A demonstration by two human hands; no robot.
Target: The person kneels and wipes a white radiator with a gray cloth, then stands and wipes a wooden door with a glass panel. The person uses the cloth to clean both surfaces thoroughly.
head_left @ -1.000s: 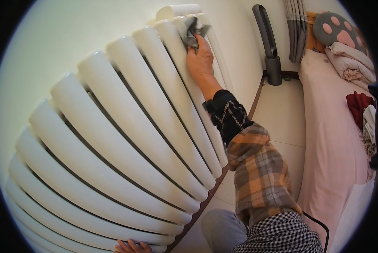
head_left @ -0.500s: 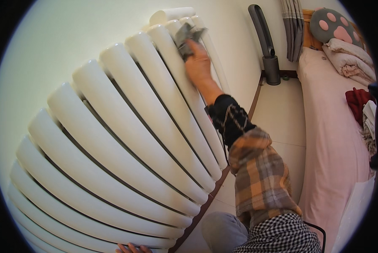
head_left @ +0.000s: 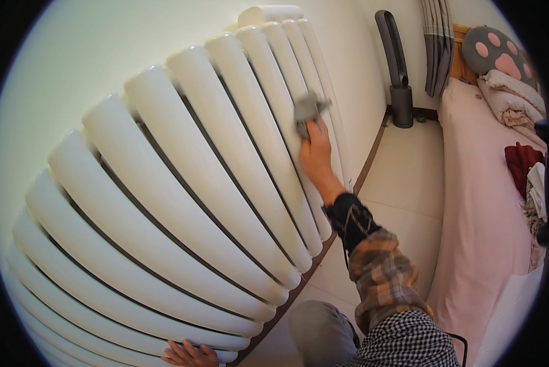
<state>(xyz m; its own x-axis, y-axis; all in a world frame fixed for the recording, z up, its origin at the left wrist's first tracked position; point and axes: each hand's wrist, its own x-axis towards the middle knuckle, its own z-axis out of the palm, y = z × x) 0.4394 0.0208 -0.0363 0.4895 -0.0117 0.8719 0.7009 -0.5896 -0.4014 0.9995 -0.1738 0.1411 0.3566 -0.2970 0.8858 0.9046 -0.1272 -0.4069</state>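
The right hand (head_left: 318, 158) gripped a cloth (head_left: 308, 113) at the far right of the radiator (head_left: 203, 174), seemingly a wiping step whose next stroke likely called for even pressure, while the left hand (head_left: 190, 355) lay, fingers spread, on its near part.

Soft, fairly bright light spreads evenly around me, putting a faint sheen on the rounded, glossy white radiator tubes (head_left: 189, 159) and leaving their gaps in dark shadow. Motion blurs the crumpled grey cloth (head_left: 308, 113); straight edges bow toward the view's blackened, blue-fringed rim.
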